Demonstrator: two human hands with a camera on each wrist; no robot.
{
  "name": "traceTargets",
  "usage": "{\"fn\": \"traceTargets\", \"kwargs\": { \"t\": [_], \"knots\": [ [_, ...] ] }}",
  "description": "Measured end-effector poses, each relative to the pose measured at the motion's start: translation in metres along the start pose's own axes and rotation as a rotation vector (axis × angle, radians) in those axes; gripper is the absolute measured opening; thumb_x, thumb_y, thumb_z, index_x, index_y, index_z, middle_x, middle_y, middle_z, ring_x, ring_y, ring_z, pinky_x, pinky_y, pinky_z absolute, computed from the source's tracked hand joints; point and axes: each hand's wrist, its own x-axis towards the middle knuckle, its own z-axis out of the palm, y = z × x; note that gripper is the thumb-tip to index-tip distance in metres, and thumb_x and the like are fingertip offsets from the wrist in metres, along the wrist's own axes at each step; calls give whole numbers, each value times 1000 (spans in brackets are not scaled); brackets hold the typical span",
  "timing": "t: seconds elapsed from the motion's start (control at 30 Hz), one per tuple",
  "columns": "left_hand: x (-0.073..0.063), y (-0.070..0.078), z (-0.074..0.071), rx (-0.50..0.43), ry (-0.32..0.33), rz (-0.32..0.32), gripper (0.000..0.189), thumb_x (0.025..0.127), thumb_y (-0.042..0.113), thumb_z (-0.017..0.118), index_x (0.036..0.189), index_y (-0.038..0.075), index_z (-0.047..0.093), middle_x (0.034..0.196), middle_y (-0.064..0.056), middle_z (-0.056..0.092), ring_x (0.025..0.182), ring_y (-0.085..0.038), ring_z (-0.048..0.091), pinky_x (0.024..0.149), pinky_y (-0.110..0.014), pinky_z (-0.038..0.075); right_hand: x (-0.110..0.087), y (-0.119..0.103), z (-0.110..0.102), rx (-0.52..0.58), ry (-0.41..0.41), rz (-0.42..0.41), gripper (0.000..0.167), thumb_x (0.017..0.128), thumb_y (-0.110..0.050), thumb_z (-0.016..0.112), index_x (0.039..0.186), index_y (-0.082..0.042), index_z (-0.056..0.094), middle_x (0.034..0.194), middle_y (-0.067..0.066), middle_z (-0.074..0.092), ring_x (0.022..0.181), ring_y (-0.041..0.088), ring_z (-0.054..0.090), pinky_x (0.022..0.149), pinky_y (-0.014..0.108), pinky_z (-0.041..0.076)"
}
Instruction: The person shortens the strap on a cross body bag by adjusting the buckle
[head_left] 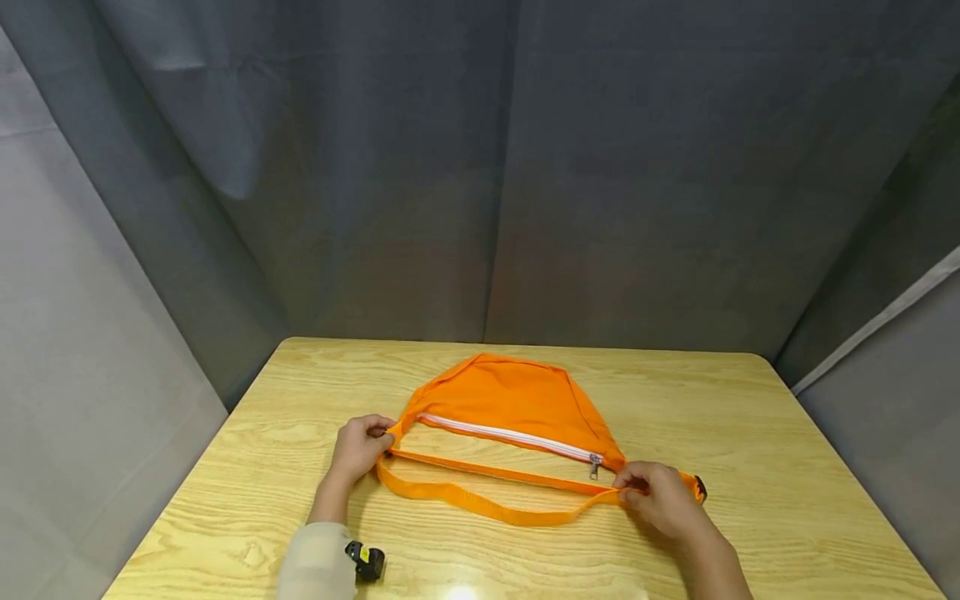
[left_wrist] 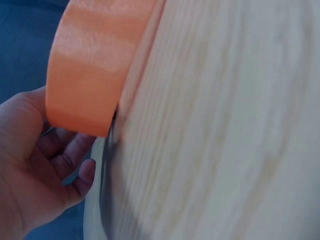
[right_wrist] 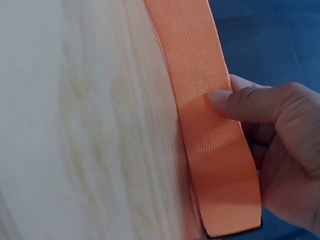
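Observation:
An orange waist bag [head_left: 517, 396] lies on the table with its rounded side away from me. A white zipper [head_left: 510, 434] runs along its near side, with a metal pull at the right end. My left hand [head_left: 356, 448] pinches the orange strap [head_left: 487, 503] at the bag's left corner; part of its grip is hidden behind the strap in the left wrist view. At the right corner my right hand [head_left: 666, 498] holds the strap, thumb on top in the right wrist view. Just past that hand, a black buckle piece [head_left: 701, 489] shows at a strap end.
The wooden table [head_left: 247, 500] has rounded far corners. Dark grey curtains [head_left: 637, 183] hang behind it, with lighter fabric panels at both sides. A small black device [head_left: 367, 562] sits by the left sleeve.

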Motion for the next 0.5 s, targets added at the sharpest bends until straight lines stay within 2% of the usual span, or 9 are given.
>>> {"fn": "traceTargets", "kwargs": {
  "t": [0.23, 0.4, 0.5],
  "knots": [
    [-3, 0, -4, -6, 4, 1, 13, 83, 1, 67, 95, 2, 71, 79, -3, 66, 72, -15, 60, 62, -28, 49, -8, 4, -12, -6, 18, 47, 19, 78, 9, 66, 81, -9, 64, 79, 2, 61, 67, 10, 50, 58, 26, 44],
    [-3, 0, -4, 14, -3, 9, 14, 82, 0, 67, 95, 1, 71, 76, -1, 63, 70, -14, 58, 61, -28, 48, -8, 7, -13, -19, 22, 59, 19, 79, 9, 66, 82, -10, 64, 77, -1, 60, 66, 9, 49, 58, 26, 44],
    [-5, 1, -5, 25, -5, 11, 15, 82, 1, 67, 96, 1, 70, 77, -1, 62, 71, -14, 57, 61, -28, 48, -7, 5, -11, -60, 30, 95, 18, 79, 7, 66, 82, -10, 64, 76, -3, 60, 67, 9, 50, 60, 27, 44]
  ]
}}
